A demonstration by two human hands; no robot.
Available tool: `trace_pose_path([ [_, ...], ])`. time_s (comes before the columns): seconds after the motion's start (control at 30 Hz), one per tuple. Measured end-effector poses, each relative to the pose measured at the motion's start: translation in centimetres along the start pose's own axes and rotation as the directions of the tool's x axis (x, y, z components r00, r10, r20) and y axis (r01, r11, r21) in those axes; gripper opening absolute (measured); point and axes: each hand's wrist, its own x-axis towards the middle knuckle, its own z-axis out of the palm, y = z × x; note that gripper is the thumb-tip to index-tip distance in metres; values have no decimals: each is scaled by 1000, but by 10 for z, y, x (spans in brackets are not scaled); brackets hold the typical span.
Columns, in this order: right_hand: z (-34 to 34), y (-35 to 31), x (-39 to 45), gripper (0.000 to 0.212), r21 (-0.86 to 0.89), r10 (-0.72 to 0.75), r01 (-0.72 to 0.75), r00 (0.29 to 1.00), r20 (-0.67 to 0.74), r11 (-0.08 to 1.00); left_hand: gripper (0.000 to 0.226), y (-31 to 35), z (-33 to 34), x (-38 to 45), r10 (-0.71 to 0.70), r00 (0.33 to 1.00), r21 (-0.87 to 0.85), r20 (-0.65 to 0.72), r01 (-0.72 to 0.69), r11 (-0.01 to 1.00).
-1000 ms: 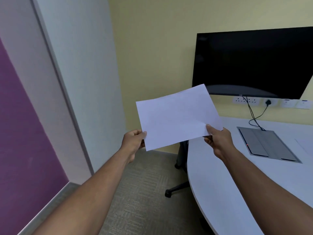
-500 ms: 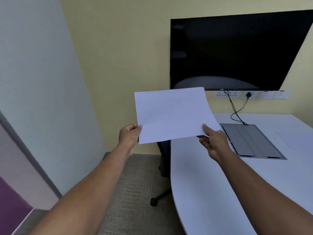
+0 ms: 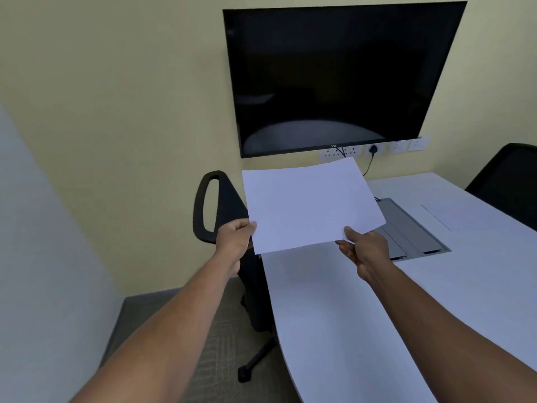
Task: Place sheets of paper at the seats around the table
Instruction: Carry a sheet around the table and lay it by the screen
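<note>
Above the white curved table's [image 3: 363, 315] left edge, left hand [image 3: 235, 238] and right hand [image 3: 366, 251] pinch a blank white paper sheet [image 3: 311, 206] (held aloft); lowering it before the black swivel chair [image 3: 229, 216] likely comes next.

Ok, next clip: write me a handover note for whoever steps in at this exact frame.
Left hand: pinching the near left corner of the sheet of paper.
Right hand: pinching its near right edge.
Things: the sheet is held in the air, over the table's left edge, by the black chair tucked at that side. A second sheet seems to lie flat farther right, near the other chair.
Done: possibly that far seat.
Left: lay this sheet down in front of the black chair; other seats are out of view.
</note>
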Motion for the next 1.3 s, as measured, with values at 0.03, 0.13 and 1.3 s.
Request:
trace_pose_path([
  [0.03, 2, 1, 4, 14, 23, 5, -4, 1000, -26, 1000, 10, -2, 2, 9, -9, 1000, 1, 14, 9, 1000],
  [0.13, 9, 7, 14, 11, 68, 41, -39, 999, -31, 997, 20, -13, 8, 33, -48, 999, 12, 14, 48, 999],
  [1.3, 16, 174, 283, 37, -112, 202, -262, 901, -384, 958, 23, -219, 113, 243, -329, 900, 403, -284, 424, 811],
])
